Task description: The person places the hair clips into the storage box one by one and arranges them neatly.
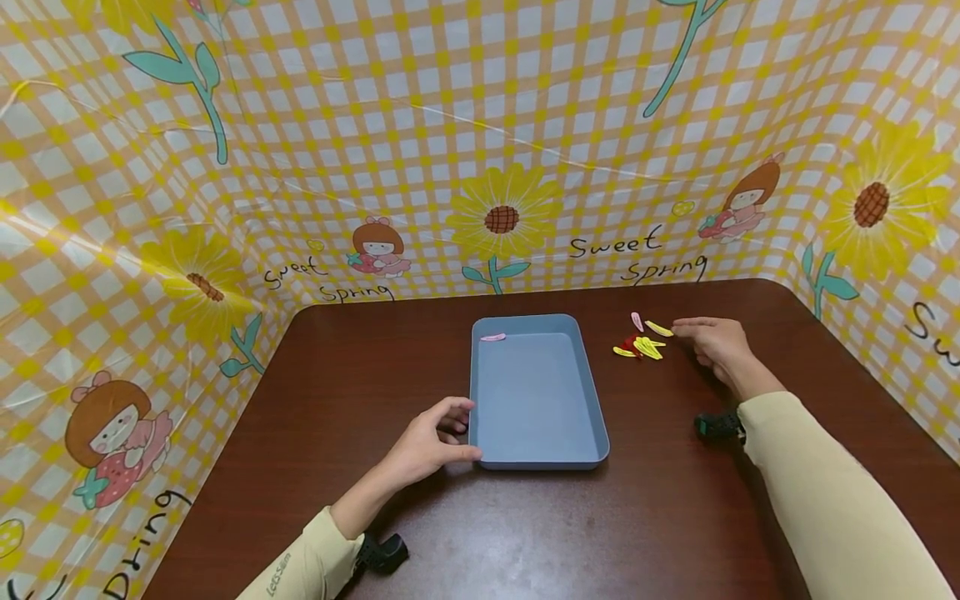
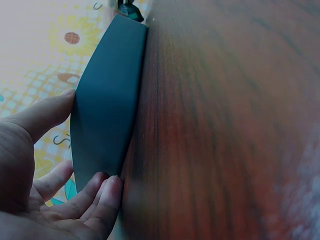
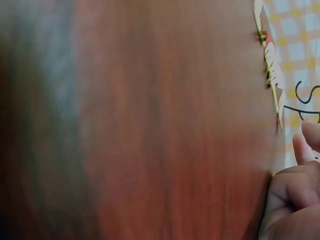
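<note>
**Dressed in Pale Yellow and Black**

The person wears long sleeves of a pale, creamy yellow, 1 on each arm. The left sleeve (image 1: 303, 560) bears small dark lettering (image 1: 279, 575) in a slim script, set lengthwise along the forearm and too small to read with certainty. The right sleeve (image 1: 832, 492) shows the same pale cloth, fairly smooth along the forearm. Both end at the wrist, leaving the left hand (image 1: 429, 440) and right hand (image 1: 717, 348) bare. Beneath the cuffs sit 2 black devices: the left wrist device (image 1: 384, 553) has a rounded, curved outline, and the right wrist device (image 1: 717, 427) is blockier, with a small green patch.
</note>
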`<action>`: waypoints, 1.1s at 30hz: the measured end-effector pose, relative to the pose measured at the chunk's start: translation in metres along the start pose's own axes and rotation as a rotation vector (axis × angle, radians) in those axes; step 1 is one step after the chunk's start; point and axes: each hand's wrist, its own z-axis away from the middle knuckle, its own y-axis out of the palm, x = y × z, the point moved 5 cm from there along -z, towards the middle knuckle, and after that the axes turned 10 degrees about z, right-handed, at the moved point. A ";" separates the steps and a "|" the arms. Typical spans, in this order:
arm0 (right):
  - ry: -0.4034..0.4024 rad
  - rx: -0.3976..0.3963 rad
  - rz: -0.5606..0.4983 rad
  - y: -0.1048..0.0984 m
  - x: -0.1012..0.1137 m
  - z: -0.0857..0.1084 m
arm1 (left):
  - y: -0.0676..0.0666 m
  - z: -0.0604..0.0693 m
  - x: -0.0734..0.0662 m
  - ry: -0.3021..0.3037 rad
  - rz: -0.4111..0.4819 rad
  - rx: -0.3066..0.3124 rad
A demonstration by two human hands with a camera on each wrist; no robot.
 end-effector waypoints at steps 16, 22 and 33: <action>0.029 -0.049 0.174 0.004 -0.009 -0.013 | 0.000 0.000 0.004 -0.016 -0.012 -0.002; 0.012 -0.092 0.248 0.006 -0.005 -0.012 | 0.000 0.001 0.004 -0.008 -0.012 -0.002; 0.012 -0.147 0.324 0.005 -0.005 -0.012 | 0.002 0.002 0.001 -0.011 -0.011 0.004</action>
